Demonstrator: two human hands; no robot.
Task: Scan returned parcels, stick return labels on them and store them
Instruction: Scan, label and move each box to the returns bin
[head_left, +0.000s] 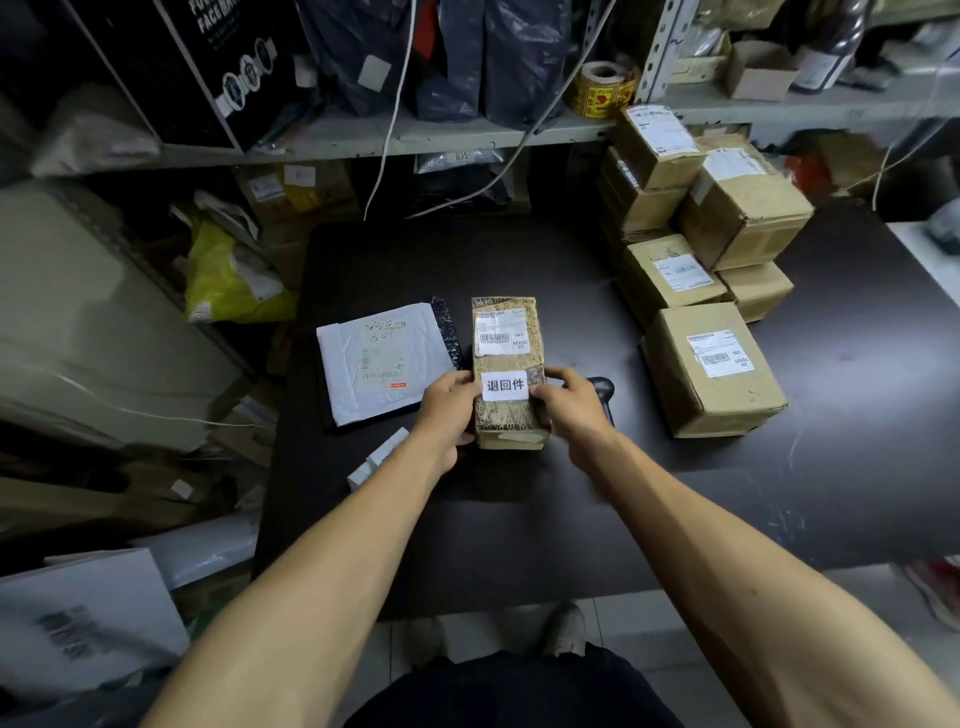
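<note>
We see 1 tall brown parcel (508, 371) lying flat on the dark table (519, 519), centre of view, between the 2 hands. The left hand (448, 410) grips its left edge, fingers curled round the side, thumb up near the white return label (505, 385). The right hand (570, 402) grips the right edge the same way, thumb tip touching the label's right end. So the label sits on the parcel's top face, approx. midway between both grips, w/ 3 printed characters showing. Above it, on the same face, a shipping label (502, 334) w/ barcode.

Left of the parcel, just beside it, a white padded mailer (376, 358) lies flat, w/ a dark bag edge peeking out behind. Right of the parcel, well apart, 1 brown box (714, 369), and behind it a stack of brown boxes (696, 208) reaching up to the shelf (363, 140). A yellow sticker roll (602, 88) stands on that shelf.

Hard to make out: a dark object (602, 389) behind the right hand, mostly hidden, maybe a scanner, can't tell. A small white item (376, 457) near the left wrist is partly covered by the forearm. Fingertips on the parcel's far sides are hidden. Label text on the boxes is too small to read. Shelf contents up top are dark & cut off.
</note>
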